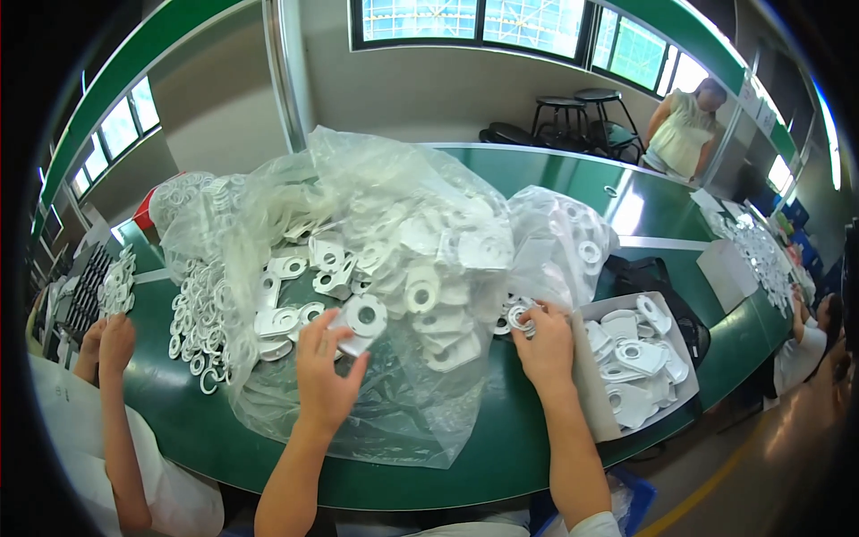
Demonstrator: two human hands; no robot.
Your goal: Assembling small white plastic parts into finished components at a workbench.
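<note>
My left hand (324, 376) grips a white plastic plate (365, 333) with a round collar and a hole through it, held tilted between thumb and fingers. It is raised over a clear plastic bag (358, 438) spread on the table, whose pile of similar white plates (434, 318) lies partly under the film. My right hand (548, 351) is closed at the fingertips on a small white ring (514, 317), by the mouth of a smaller clear bag (548, 255) of rings. My fingers hide part of that ring.
A cardboard box (591, 380) of white plates stands right of my right hand, beside a black bag (689, 313). Loose white rings (192, 309) lie at left on the green table (403, 483). Other people work at both sides; a person (680, 134) stands beyond. Stools (564, 112) stand behind.
</note>
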